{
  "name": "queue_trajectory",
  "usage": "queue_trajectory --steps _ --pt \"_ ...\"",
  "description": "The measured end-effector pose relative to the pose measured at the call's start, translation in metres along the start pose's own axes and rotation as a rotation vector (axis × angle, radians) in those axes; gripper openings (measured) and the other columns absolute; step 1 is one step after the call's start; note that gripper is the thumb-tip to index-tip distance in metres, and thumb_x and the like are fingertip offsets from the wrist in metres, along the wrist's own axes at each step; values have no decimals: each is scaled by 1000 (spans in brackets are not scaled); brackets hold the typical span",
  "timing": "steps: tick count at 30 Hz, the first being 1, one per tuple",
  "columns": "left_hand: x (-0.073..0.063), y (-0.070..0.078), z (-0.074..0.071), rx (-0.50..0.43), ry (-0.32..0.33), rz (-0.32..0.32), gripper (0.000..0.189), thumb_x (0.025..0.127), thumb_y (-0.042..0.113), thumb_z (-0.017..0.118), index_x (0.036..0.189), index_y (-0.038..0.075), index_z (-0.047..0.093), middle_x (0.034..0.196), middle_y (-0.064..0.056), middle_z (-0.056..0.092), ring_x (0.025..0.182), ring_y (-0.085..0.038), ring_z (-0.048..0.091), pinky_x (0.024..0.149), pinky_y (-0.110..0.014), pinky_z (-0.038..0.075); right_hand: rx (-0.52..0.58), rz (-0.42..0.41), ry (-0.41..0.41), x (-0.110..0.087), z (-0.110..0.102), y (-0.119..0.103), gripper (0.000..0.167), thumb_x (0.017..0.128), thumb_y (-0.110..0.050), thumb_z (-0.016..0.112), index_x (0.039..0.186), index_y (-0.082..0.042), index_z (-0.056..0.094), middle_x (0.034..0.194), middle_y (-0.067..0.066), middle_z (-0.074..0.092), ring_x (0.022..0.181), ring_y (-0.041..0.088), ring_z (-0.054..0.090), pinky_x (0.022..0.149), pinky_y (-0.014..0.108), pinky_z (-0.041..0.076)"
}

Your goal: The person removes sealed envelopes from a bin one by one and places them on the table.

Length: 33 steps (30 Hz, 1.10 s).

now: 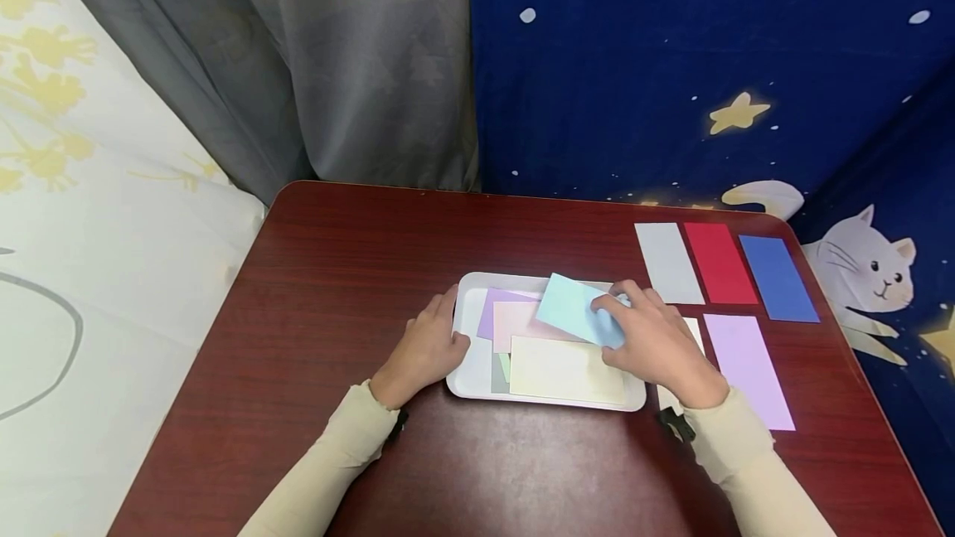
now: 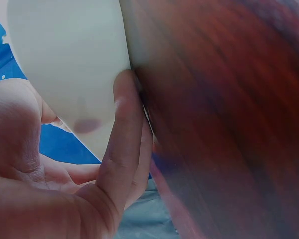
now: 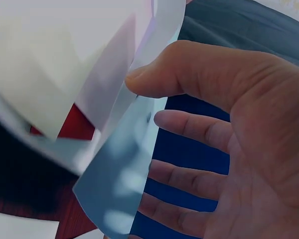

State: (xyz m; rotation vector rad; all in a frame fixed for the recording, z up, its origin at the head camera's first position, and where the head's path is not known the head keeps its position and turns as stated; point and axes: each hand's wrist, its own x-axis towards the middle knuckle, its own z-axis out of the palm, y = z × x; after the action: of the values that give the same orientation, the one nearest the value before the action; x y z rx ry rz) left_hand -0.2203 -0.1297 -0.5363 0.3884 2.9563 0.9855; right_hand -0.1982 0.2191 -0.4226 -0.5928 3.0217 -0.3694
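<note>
A white tray with several coloured cards stands on the table. My left hand holds the tray's left end, fingers along the outer wall and thumb at the rim. The left wrist view shows those fingers against the tray wall. My right hand pinches a light blue card between thumb and fingertips, tilted over the tray's right part. Beneath it in the tray lie a cream card, a pink card and a purple card; grey and green edges peek out below.
On the right of the dark red table lie a white card, a red card, a blue card and a lilac card. Another pale card is partly hidden by the right hand. Curtains hang behind.
</note>
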Motion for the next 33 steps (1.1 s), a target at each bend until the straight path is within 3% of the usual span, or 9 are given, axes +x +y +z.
queue_trajectory --steps 7,14,22,28,33 --pt "0 3 -3 -8 -14 -13 83 91 15 65 167 -3 38 149 -23 60 129 -45 65 103 -69 49 19 27 26 -9 -1 10 55 79 -16 88 133 -11 75 137 21 60 107 44 61 74 60 58" --pt "0 3 -2 -20 -12 -20 83 91 16 66 166 -3 38 150 -22 59 126 -48 66 103 -69 49 33 52 30 -16 0 16 59 79 -17 88 135 -10 74 138 22 58 111 45 60 78 63 58" --pt "-6 22 -20 -32 -15 -8 80 90 13 64 163 -8 40 146 -27 60 116 -51 68 96 -67 54 15 48 63 -22 0 20 62 77 -18 90 136 -8 73 138 25 60 107 46 61 76 64 59" --pt "-10 39 -35 -56 -46 -39 79 91 9 64 163 -11 39 148 -29 59 120 -52 67 100 -68 53 15 80 55 -25 -1 22 67 77 -20 92 140 -6 71 142 27 60 112 51 61 77 68 59" --pt "-5 22 -22 -36 -16 -2 81 89 13 64 163 -8 40 145 -27 61 115 -51 69 95 -68 54 17 100 55 -30 -1 25 70 77 -22 92 142 -6 70 142 28 59 112 52 60 76 67 60"
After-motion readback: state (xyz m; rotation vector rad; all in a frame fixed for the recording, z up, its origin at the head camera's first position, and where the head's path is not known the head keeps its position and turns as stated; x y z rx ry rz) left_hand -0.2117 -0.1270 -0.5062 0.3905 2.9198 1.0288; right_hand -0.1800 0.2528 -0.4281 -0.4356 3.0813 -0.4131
